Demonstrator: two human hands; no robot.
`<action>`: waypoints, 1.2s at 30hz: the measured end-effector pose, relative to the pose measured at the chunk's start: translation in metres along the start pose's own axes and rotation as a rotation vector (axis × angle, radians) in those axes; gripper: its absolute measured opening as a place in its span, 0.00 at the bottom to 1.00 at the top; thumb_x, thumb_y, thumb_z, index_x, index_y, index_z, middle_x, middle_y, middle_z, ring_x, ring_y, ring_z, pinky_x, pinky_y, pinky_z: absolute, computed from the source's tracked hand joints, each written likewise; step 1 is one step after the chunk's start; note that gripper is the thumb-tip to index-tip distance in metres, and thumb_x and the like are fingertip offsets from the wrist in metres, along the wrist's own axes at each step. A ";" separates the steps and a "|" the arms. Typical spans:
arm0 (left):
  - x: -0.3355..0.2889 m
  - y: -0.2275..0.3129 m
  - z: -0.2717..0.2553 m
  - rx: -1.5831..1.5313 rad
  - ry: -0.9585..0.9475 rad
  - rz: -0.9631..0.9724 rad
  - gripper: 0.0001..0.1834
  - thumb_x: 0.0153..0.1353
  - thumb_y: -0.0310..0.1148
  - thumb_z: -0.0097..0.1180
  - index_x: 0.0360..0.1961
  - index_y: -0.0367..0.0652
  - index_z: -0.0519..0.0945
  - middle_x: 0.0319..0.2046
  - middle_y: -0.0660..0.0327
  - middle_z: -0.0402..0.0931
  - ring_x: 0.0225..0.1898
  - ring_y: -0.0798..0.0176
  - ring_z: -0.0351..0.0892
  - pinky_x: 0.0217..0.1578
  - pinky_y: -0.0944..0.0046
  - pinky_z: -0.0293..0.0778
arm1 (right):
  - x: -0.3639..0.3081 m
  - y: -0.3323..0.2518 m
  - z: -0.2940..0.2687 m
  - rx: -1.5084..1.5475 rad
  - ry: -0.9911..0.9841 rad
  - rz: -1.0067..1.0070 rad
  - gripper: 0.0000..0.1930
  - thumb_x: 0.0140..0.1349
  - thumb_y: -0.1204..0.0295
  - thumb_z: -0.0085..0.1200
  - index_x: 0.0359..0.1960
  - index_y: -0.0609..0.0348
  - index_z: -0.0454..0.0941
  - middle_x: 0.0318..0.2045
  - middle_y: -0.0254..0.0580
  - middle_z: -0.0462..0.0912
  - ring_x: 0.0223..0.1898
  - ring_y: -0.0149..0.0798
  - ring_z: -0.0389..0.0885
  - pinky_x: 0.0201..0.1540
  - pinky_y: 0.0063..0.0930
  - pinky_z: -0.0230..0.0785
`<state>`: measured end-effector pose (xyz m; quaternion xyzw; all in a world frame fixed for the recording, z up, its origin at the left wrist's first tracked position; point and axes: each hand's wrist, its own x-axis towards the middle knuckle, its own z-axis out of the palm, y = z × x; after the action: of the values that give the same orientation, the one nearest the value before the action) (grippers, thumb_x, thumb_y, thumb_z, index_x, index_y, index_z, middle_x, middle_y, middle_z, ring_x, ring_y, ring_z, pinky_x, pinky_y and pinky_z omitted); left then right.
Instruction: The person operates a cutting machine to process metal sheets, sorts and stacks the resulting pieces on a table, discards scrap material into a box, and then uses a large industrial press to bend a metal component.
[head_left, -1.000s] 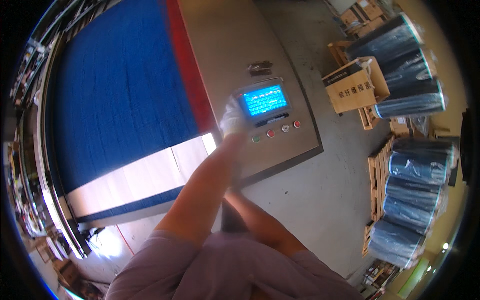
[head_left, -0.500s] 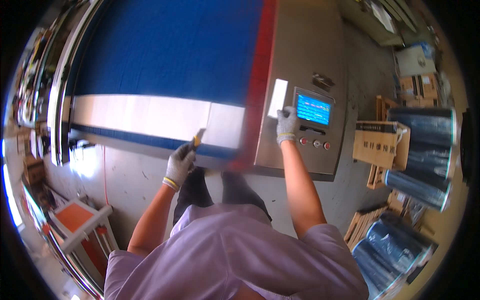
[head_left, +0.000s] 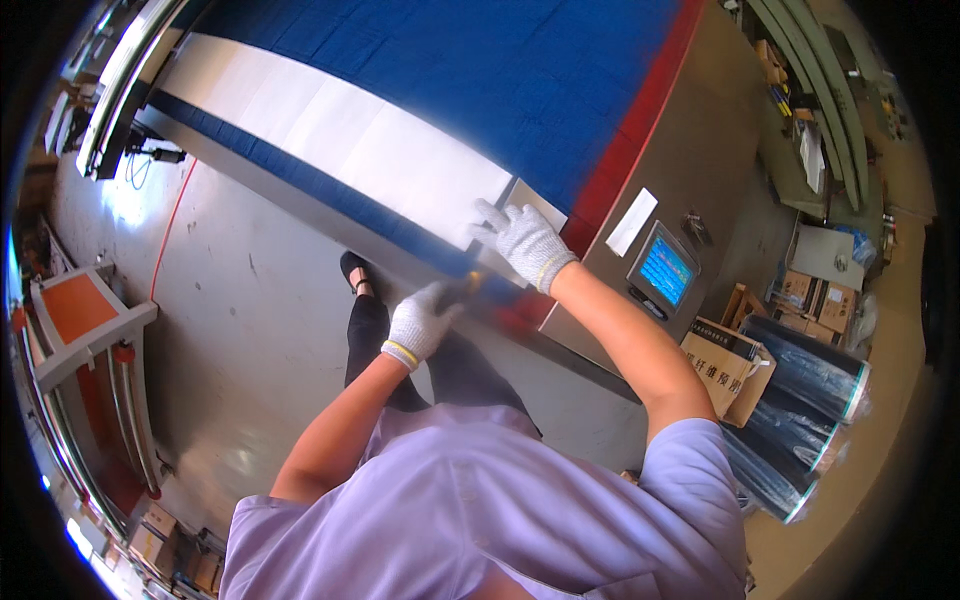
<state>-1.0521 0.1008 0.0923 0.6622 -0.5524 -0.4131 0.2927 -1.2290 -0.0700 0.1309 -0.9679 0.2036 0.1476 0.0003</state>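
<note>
A long white strip of sheet material [head_left: 350, 135] lies on the blue bed [head_left: 420, 75] of a large machine, with a cut across it near its right end. My right hand [head_left: 522, 240], in a grey knit glove, rests over the short end piece [head_left: 541, 204], fingers spread and touching the sheet near the cut. Nearer me, at the bed's front edge, my gloved left hand [head_left: 423, 322] is closed round a utility knife [head_left: 474, 281]. The knife is blurred, only its yellow part shows clearly, and its blade cannot be made out.
A red band [head_left: 650, 95] borders the bed's right side. On the metal panel beyond sit a white paper slip [head_left: 632, 222] and a lit screen [head_left: 664, 270]. Cartons [head_left: 728, 370] and dark wrapped rolls [head_left: 800, 370] stand right. An orange-topped stand [head_left: 80, 305] is left.
My right hand has left the panel beside the screen and moved left onto the strip's end piece. My left hand still holds the knife, now nearer the strip's right end. The view has turned.
</note>
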 end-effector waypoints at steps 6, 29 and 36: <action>0.000 -0.004 -0.051 -0.656 0.260 -0.632 0.17 0.62 0.36 0.59 0.43 0.30 0.78 0.28 0.56 0.79 0.29 0.68 0.78 0.31 0.68 0.74 | 0.030 0.005 -0.024 0.058 0.005 -0.026 0.10 0.59 0.71 0.48 0.43 0.51 0.75 0.37 0.40 0.77 0.42 0.40 0.78 0.43 0.35 0.69; 0.031 -0.061 -0.146 -0.661 0.372 -0.677 0.15 0.63 0.39 0.59 0.39 0.35 0.80 0.21 0.64 0.74 0.17 0.73 0.71 0.19 0.69 0.67 | 0.156 -0.018 -0.090 0.117 0.283 0.034 0.07 0.58 0.72 0.47 0.38 0.49 0.74 0.34 0.38 0.77 0.41 0.41 0.78 0.42 0.37 0.70; 0.044 -0.086 -0.174 -0.187 0.316 -0.238 0.15 0.60 0.34 0.61 0.41 0.32 0.79 0.22 0.63 0.75 0.22 0.71 0.73 0.25 0.68 0.71 | 0.250 -0.037 -0.094 -0.043 -0.021 0.080 0.15 0.62 0.71 0.46 0.49 0.49 0.79 0.43 0.49 0.79 0.41 0.44 0.82 0.44 0.37 0.75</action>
<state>-0.8564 0.0644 0.0946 0.7490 -0.3770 -0.3854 0.3851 -0.9692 -0.1404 0.1475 -0.9571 0.2390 0.1620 -0.0243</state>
